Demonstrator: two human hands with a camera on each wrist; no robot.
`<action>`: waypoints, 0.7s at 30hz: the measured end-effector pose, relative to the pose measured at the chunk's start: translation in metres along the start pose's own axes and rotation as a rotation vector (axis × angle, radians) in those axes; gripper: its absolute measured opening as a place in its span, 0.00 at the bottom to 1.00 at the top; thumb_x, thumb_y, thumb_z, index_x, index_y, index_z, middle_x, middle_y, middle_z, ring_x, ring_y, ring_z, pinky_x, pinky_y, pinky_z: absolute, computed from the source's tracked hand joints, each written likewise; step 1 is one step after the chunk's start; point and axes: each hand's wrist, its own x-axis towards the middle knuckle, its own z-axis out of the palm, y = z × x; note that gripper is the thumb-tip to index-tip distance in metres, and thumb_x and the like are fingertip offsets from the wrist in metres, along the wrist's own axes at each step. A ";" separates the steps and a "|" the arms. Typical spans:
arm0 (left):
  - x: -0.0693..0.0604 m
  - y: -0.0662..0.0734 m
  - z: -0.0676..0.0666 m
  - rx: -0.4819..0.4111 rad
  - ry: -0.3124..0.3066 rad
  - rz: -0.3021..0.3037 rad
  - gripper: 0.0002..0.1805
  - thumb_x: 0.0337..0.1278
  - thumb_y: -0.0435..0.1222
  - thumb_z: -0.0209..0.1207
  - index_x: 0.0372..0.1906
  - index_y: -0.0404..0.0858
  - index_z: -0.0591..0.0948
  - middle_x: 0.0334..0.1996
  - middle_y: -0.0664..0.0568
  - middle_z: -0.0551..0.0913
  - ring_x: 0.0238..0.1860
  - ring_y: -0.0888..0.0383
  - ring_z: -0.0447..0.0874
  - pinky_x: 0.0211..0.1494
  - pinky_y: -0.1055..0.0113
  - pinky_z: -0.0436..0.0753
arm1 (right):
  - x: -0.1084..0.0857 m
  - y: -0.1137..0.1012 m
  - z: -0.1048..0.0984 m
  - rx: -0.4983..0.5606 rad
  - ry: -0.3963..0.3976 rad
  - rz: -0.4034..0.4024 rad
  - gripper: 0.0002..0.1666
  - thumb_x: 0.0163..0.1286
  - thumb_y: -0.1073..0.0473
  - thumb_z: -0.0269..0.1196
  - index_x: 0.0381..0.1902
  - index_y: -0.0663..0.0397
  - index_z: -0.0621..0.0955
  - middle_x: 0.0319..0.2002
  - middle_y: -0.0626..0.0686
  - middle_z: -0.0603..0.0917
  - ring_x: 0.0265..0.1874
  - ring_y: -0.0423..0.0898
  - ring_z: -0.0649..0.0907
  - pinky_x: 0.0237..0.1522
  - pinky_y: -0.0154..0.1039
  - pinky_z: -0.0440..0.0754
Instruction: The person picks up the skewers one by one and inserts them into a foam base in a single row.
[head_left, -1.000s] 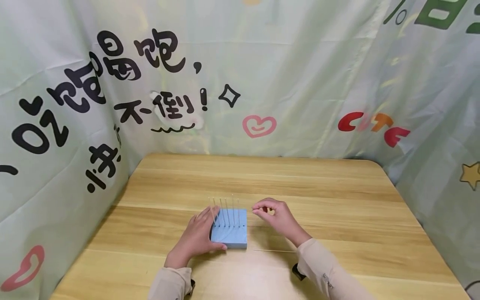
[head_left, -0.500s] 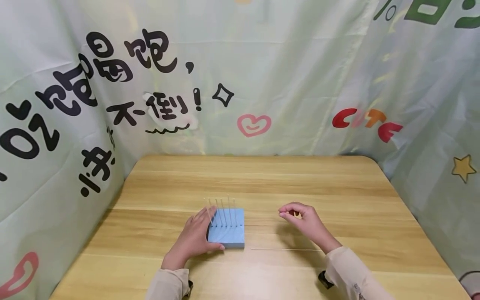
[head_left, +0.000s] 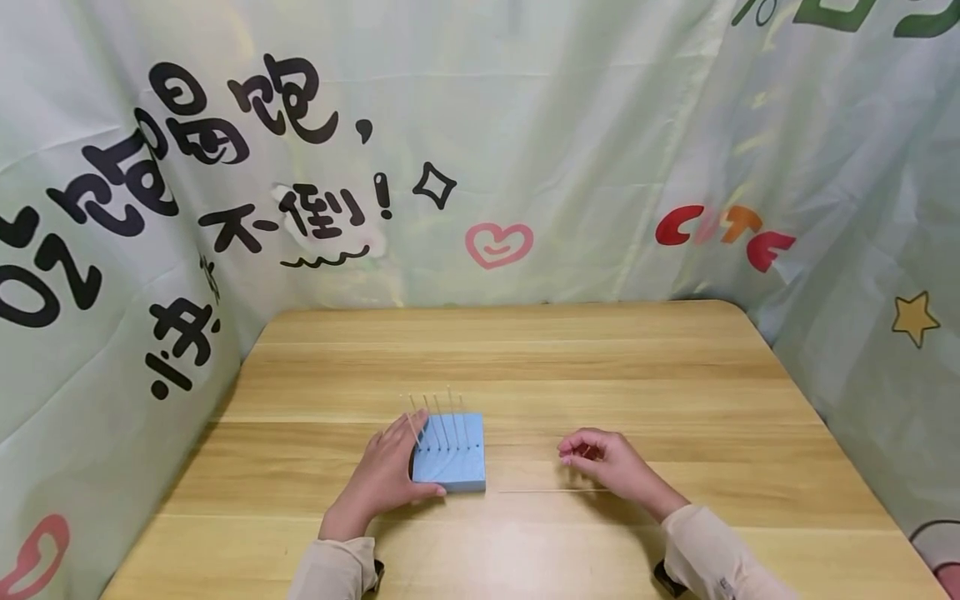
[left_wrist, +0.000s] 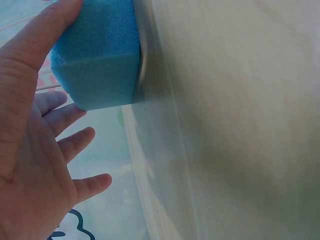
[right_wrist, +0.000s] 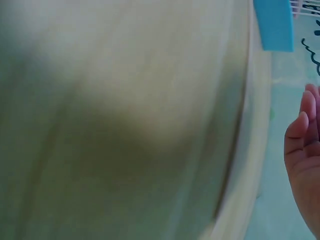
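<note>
In the head view a blue foam block lies flat on the table, with several thin sticks standing in a row of holes across its top. My left hand grips the block's left side, thumb at the near face and fingers toward the far one; the left wrist view shows the thumb against the foam. Right of the block, my right hand hovers with loosely bent fingers and nothing visible in them. Beneath it a single thin stick lies on the tabletop.
The wooden table has rounded far corners. A printed fabric curtain hangs along its back and both sides. Dark bands show at both wrists near the sleeve cuffs.
My right hand has moved right, away from the block, then lowered toward the lying stick, its fingers parting slightly. My left hand keeps its grip on the block. The head view has shifted slightly.
</note>
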 end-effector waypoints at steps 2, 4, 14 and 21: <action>0.000 0.000 0.000 0.001 -0.001 -0.002 0.66 0.25 0.59 0.74 0.73 0.37 0.55 0.71 0.42 0.59 0.71 0.43 0.54 0.69 0.41 0.55 | -0.001 0.002 0.002 -0.002 -0.037 -0.003 0.10 0.62 0.62 0.65 0.40 0.61 0.82 0.36 0.55 0.84 0.30 0.41 0.79 0.31 0.30 0.79; 0.000 0.000 0.000 0.000 -0.003 -0.003 0.66 0.25 0.59 0.74 0.73 0.37 0.55 0.71 0.42 0.59 0.71 0.43 0.54 0.69 0.41 0.55 | -0.002 0.005 0.004 0.000 -0.067 -0.024 0.10 0.62 0.62 0.65 0.40 0.62 0.82 0.35 0.55 0.85 0.31 0.39 0.79 0.32 0.30 0.79; 0.000 0.000 0.000 -0.007 -0.003 -0.008 0.66 0.25 0.59 0.74 0.73 0.37 0.55 0.71 0.42 0.59 0.71 0.43 0.54 0.69 0.41 0.55 | -0.003 0.012 0.010 0.028 -0.190 -0.126 0.13 0.60 0.70 0.64 0.44 0.63 0.79 0.35 0.56 0.84 0.33 0.40 0.79 0.32 0.30 0.79; -0.001 0.001 0.000 -0.003 -0.001 -0.004 0.66 0.25 0.58 0.75 0.73 0.36 0.56 0.70 0.41 0.60 0.70 0.42 0.55 0.69 0.41 0.55 | -0.001 0.014 0.014 -0.113 -0.200 -0.176 0.11 0.59 0.70 0.65 0.41 0.58 0.79 0.30 0.49 0.81 0.28 0.36 0.77 0.28 0.29 0.77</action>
